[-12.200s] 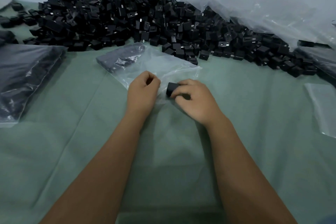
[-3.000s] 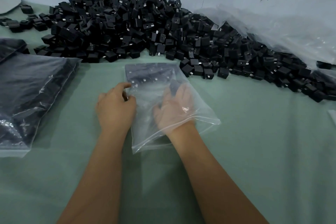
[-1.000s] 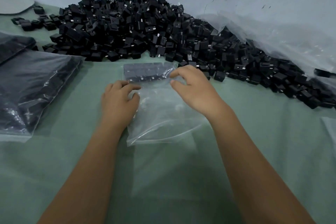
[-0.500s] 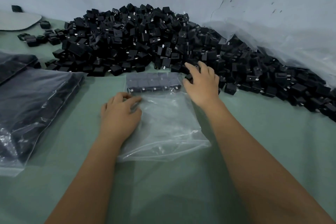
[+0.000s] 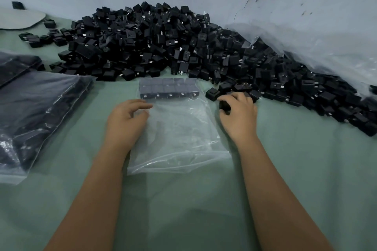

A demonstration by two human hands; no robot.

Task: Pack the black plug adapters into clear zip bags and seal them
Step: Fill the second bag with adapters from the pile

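Observation:
A clear zip bag (image 5: 179, 134) lies flat on the green cloth, its opening toward me. A neat row of black plug adapters (image 5: 169, 88) fills its far end. My left hand (image 5: 126, 122) rests on the bag's left edge, fingers loosely bent. Just right of the bag, my right hand (image 5: 238, 116) grips one black adapter (image 5: 224, 106) at the foot of the big loose adapter pile (image 5: 163, 43). One single adapter (image 5: 212, 93) sits apart between the bag and the pile.
Filled bags of adapters (image 5: 38, 112) are stacked at the left. A large crumpled clear plastic sheet (image 5: 318, 51) lies against the wall at the right. The pile runs along the back to the right edge. Green cloth (image 5: 183, 210) covers the table near me.
My right hand has pulled back from the pile toward me with an adapter now in its fingers. My left hand has stayed on the bag's left edge.

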